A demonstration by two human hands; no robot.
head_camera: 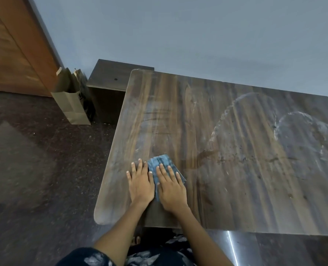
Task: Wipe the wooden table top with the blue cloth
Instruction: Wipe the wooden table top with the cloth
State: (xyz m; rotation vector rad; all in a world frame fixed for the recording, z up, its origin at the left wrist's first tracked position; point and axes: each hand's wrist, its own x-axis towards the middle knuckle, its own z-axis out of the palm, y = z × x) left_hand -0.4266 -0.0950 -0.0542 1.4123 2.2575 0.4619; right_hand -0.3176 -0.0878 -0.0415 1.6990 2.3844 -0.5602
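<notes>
A blue-grey wall [197,31] fills the upper part of the frame, and a dark speckled floor [34,160] spreads over the left and bottom. The wooden table top [226,150] takes up most of the right and centre; its grain runs in brown and dark streaks, its corners are rounded, and a pale dusty film lies over it. Whitish curved smears [285,120] arc across its right part, with dark specks scattered below them. A wooden door [11,48] stands in the upper left of the frame. A low dark cabinet [111,77] sits behind the table's far left corner, and a brown paper bag [71,98] stands on the floor just left of it, against the wall.

The blue cloth [160,163] lies folded and flat on the table near its lower left edge; it is a mottled blue with darker creases, and most of it is covered by the hands. The left hand [140,183] lies palm down with fingers straight and slightly spread, its inner side on the cloth's left edge and the rest on bare wood. The right hand [170,189] presses flat on the cloth, fingers straight and pointing toward the top of the frame. Neither hand grasps anything. Both bare forearms reach up from the bottom centre of the frame, above a dark patterned garment [155,254].
</notes>
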